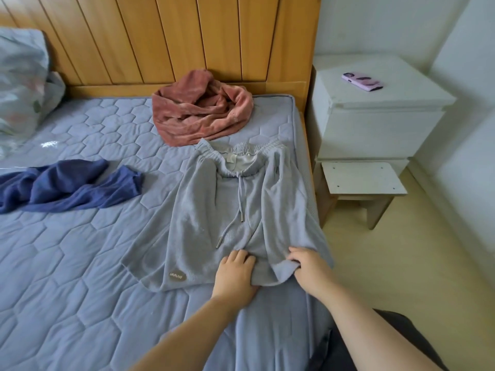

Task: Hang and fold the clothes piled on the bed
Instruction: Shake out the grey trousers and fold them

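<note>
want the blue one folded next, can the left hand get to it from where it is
Probably yes: the blue garment lies loose on the mattress, nothing between. But the left hand is gripping the grey shorts and must let go.

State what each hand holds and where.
Both grip the grey shorts at the near leg hem: left hand beside the crotch, right hand on the right leg's bunched edge.
</note>
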A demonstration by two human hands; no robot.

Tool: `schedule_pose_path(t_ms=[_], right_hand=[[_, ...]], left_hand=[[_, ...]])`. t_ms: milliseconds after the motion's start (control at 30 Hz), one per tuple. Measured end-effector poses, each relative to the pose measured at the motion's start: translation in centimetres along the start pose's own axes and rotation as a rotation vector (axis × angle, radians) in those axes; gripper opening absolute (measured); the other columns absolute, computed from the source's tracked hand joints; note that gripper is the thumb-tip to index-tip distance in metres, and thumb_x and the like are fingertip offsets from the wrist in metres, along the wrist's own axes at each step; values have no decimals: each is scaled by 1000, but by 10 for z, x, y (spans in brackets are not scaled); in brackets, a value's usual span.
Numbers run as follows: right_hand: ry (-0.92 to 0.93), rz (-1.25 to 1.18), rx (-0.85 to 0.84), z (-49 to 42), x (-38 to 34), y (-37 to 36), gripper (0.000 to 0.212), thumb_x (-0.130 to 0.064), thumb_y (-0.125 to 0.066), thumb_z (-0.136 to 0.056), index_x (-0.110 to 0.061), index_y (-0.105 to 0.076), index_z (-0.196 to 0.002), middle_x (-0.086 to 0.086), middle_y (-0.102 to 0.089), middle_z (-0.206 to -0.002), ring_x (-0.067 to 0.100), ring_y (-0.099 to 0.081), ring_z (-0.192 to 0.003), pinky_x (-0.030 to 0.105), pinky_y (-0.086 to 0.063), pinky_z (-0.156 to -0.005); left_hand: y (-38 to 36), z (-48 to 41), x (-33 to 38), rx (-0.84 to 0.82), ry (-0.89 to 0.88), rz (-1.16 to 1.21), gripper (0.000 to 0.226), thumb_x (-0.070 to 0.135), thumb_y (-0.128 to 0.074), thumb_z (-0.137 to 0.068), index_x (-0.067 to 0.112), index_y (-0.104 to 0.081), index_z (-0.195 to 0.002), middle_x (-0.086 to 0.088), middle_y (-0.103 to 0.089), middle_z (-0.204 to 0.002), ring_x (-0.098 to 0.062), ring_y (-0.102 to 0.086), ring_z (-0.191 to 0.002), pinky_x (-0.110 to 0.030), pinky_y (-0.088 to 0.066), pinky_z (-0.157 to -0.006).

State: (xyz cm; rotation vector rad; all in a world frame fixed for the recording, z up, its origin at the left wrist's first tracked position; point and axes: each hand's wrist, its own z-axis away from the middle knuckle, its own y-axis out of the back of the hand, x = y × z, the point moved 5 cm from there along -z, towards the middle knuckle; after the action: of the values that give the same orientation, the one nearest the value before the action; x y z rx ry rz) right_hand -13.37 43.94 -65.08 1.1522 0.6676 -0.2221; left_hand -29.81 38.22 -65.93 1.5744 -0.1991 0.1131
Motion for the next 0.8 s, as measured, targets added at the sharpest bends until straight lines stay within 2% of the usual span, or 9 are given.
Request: schedule_pose_path(t_ms=[67,133,233,333,433,533,633,700,800], right_hand=[[-93,-114,197,2,-2,14,23,-1,-47,-89,-9,-65,-102,9,-66,-109,31,-58,-108,33,-44,-85],[-149,-186,508,15,-3,38,19,7,-48,-84,-5,-59,-95,14,-62,-82,34,-57,-76,36,-42,-62],[-94,-194,730,32,0,55,21,7,-56,-82,-3,-59,-101,8,-60,-77,27,-50,-64,27,-33,-52],[-81,-198,618,26,14,48,27,-12,-68,-83,-7,-59,-108,3,-63,-90,21,-55,-72,23,-36,-53],[-149,8,329,12,34,31,53,-29,-74,-76,-13,-55,-123,7,-51,-125,27,-53,-109,35,-46,-85],[-261,36,224,9,52,20,43,-22,-63,-83,-16,-54,-125,9,-48,-130,29,-50,-112,41,-47,-89],[-309,-172,294,11,48,32,25,0,-47,-87,-12,-59,-106,3,-61,-91,19,-55,-74,30,-44,-58],[-344,-399,363,13,44,42,25,7,-42,-87,-11,-57,-96,8,-62,-88,17,-54,-67,29,-43,-55],[-450,-1237,379,21,39,43,21,5,-39,-96,-8,-54,-88,8,-62,-68,16,-58,-50,27,-51,-46]], left_hand=[[12,-8,-2,-3,204,178,11,18,-56,-71,13,-63,-78,-3,-63,-83,-26,-59,-80,-31,-45,-64],[28,-14,-5,38,366,503,5,14,-60,-79,11,-63,-76,-3,-64,-74,-22,-58,-71,-31,-41,-63],[57,-25,-8,101,328,770,11,14,-71,-80,14,-65,-70,4,-59,-56,-9,-49,-53,-27,-42,-56],[69,-28,-7,42,240,606,23,23,-61,-89,6,-68,-76,-6,-64,-66,-16,-53,-61,-34,-45,-64],[53,-21,-10,-97,251,370,18,16,-49,-90,7,-64,-83,-3,-63,-78,-25,-57,-79,-35,-45,-69],[33,-4,-13,-189,320,160,28,15,-48,-81,22,-64,-103,1,-57,-104,-24,-57,-96,-30,-46,-73],[24,12,-15,-187,426,73,31,16,-47,-82,20,-57,-112,1,-52,-115,-26,-58,-98,-32,-45,-70],[18,18,-19,-177,506,110,37,12,-43,-82,20,-54,-117,-4,-59,-113,-30,-60,-99,-32,-46,-73],[17,16,-21,-83,685,720,42,-4,-34,-79,11,-63,-106,-13,-68,-80,-31,-67,-69,-38,-57,-66]])
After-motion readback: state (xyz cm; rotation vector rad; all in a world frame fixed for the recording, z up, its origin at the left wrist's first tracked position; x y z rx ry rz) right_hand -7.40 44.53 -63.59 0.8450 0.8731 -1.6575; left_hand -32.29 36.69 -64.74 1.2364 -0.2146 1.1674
